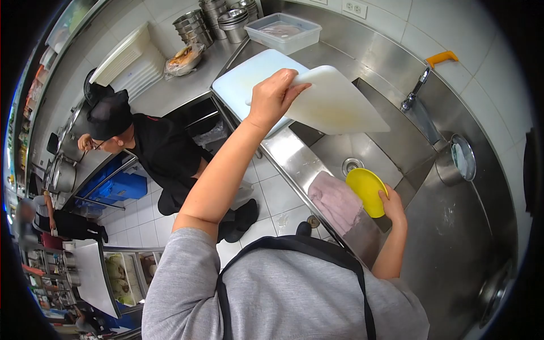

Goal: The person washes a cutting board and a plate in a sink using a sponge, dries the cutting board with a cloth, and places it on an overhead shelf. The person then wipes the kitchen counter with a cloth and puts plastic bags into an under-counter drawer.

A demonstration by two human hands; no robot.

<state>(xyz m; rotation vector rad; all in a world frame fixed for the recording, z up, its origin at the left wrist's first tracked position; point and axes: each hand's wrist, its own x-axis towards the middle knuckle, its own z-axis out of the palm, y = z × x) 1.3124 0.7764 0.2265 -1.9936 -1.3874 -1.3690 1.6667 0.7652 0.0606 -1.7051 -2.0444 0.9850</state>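
My left hand [273, 97] is closed on the upper edge of a white cutting board [334, 105], which is tilted over the sink's edge. Beneath it, a second pale cutting board [241, 76] lies flat on the steel counter. Low over the sink [331, 148], my right hand [392, 207] grips the rim of a yellow plate [366, 190]. Its thumb shows on the near face, while the other fingers are mostly hidden. Beside the plate, a pinkish cloth [335, 201] is draped on the sink's front ledge.
A faucet [416, 88] with an orange handle rises behind the sink. To the right stands a metal pot [453, 164]. A clear plastic tub [283, 33] and stacked metal containers [192, 27] sit at the back. A co-worker in black [161, 141] stands close on the left.
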